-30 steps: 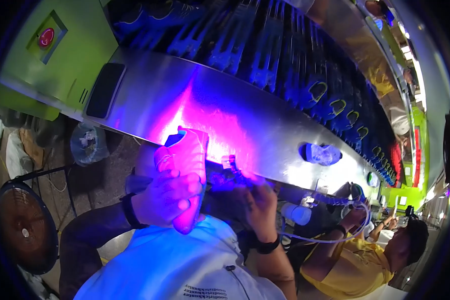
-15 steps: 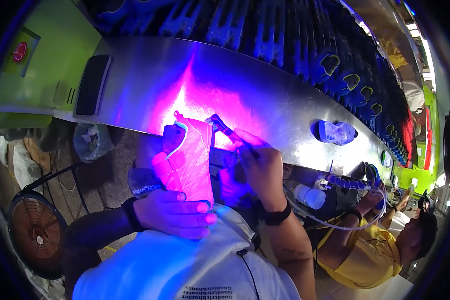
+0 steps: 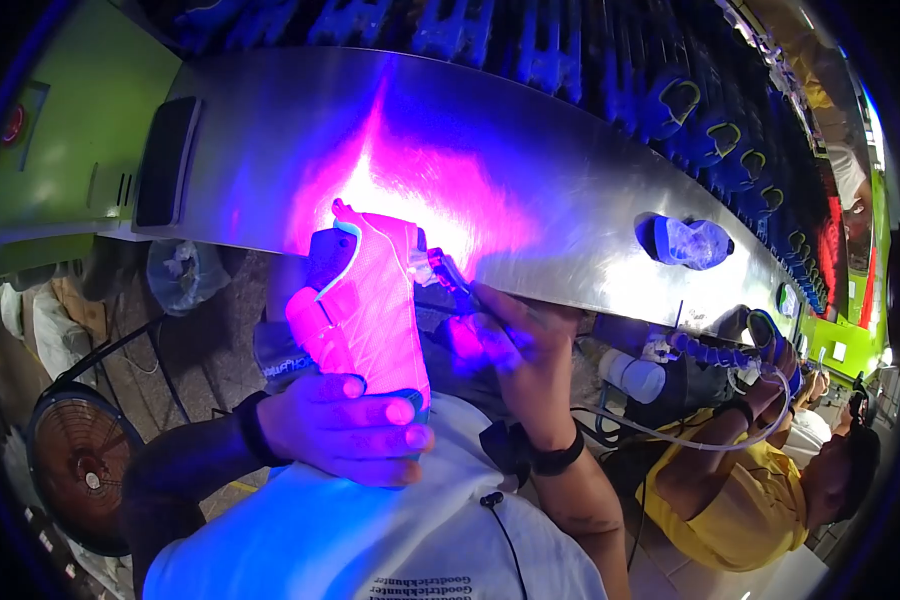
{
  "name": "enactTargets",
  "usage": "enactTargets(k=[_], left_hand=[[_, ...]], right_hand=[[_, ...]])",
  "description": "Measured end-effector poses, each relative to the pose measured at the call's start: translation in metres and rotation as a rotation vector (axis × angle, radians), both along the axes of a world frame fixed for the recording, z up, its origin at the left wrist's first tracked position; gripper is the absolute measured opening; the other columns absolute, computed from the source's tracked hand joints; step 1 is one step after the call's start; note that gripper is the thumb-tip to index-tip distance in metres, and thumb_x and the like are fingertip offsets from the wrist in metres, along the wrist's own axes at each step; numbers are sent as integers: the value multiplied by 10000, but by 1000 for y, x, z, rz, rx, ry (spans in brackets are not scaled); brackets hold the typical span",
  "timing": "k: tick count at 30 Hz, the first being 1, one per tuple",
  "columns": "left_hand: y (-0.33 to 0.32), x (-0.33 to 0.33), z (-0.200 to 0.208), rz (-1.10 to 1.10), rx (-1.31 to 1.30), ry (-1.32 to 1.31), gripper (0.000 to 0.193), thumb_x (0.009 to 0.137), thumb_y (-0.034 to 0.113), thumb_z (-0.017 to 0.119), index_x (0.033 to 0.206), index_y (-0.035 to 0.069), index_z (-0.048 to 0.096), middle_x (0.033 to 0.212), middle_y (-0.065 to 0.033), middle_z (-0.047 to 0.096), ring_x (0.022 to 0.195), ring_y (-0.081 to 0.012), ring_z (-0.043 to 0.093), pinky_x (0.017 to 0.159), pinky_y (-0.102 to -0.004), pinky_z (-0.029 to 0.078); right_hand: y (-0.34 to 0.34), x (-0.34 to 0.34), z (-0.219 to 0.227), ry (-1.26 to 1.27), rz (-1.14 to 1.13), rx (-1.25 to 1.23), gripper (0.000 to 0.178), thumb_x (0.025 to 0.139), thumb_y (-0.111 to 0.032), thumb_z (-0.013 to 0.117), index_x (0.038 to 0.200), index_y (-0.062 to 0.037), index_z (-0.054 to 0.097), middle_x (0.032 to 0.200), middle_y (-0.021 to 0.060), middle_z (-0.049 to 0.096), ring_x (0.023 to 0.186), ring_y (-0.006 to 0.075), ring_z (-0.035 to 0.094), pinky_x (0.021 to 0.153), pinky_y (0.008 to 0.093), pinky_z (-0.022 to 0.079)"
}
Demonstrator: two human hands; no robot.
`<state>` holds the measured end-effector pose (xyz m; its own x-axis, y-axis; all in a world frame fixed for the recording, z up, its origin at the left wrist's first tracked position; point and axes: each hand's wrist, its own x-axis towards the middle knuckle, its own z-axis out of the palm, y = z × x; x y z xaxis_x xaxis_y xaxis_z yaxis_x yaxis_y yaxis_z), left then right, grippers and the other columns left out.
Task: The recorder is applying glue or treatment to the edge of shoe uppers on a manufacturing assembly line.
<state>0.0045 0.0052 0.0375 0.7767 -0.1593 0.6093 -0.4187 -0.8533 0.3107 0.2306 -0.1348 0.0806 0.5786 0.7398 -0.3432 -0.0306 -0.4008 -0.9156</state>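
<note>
A shoe (image 3: pixel 378 310) glows pink under the violet light, its heel pointing away from me and its strap side to the left. My left hand (image 3: pixel 340 432) is closed around the toe end, fingers across it. In my right hand (image 3: pixel 535 345) is a small dark-handled brush (image 3: pixel 452 275), gripped by its handle. The brush head is at the shoe's right edge, near the heel; its bristles seem to touch the side there. My right fingers are partly in shadow.
A metal worktable (image 3: pixel 270 150) lies beyond the shoe, with a dark flat tray (image 3: pixel 167 160) at left and a lumpy bluish thing (image 3: pixel 695 243) at right. A conveyor (image 3: pixel 570 50) runs behind. A fan (image 3: pixel 85 470) stands left; a person in yellow (image 3: pixel 735 500) works at right.
The brush has moved along the shoe's right edge toward the toe, and my right wrist has turned. The shoe sits slightly farther up and left in the view. My left hand keeps its hold.
</note>
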Motion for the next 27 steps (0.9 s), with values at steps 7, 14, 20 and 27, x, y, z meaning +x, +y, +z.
enactTargets(k=[7, 14, 20, 27], left_hand=[[-19, 0, -8, 203, -104, -75, 490, 947, 473, 619, 1387, 306, 482, 1585, -40, 436, 1461, -312, 436, 1231, -566, 211], [-17, -10, -15, 206, -48, -63, 689, 945, 426, 619, 1543, 233, 336, 1603, -85, 403, 1472, -326, 417, 1228, -579, 230], [-15, 5, -8, 242, -149, -132, 734, 957, 375, 619, 1588, 193, 290, 1630, -121, 360, 1495, -340, 378, 1229, -586, 231], [-4, 4, -6, 154, -228, -86, 609, 1026, 180, 505, 1562, 39, 251, 1652, -269, 245, 1486, -479, 319, 1203, -638, 239]], right_hand=[[-27, -24, -14, -47, 10, 71, 321, 960, -162, 734, 1270, -78, 725, 1106, 107, 755, 968, 148, 668, 848, 293, 522], [10, -10, -11, -196, 0, -17, 342, 963, -128, 726, 1287, -22, 700, 1071, 84, 744, 895, 114, 664, 781, 263, 534], [5, -14, 11, 98, -65, -11, 319, 952, -114, 735, 1253, -10, 714, 1085, 88, 750, 909, 109, 668, 808, 263, 533], [-26, -12, 32, -67, 101, 52, 316, 920, -139, 770, 1225, -65, 745, 1106, 109, 769, 981, 164, 678, 912, 324, 519]])
